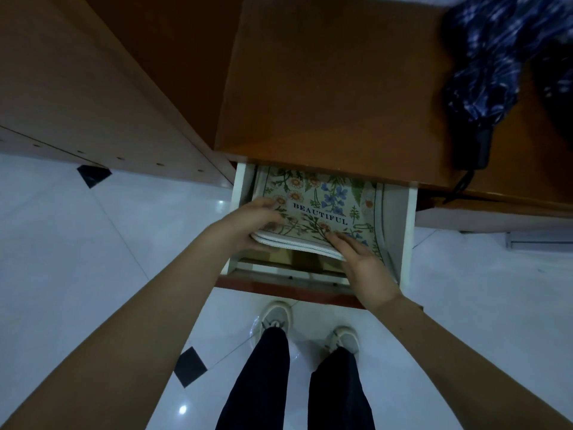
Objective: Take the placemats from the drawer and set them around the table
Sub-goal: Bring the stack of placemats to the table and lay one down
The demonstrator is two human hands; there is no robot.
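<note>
Fingers of the left hand (259,217) curl round the near-left corner of the placemats (319,212), while the right hand (361,259) lies flat on their near-right edge. They sit stacked in the open drawer (240,193), looking light and floppy; supporting both near corners seems wise. Overhanging cabinet top (325,88) crowds the lift; a folded umbrella (483,72) rests far right.
</note>
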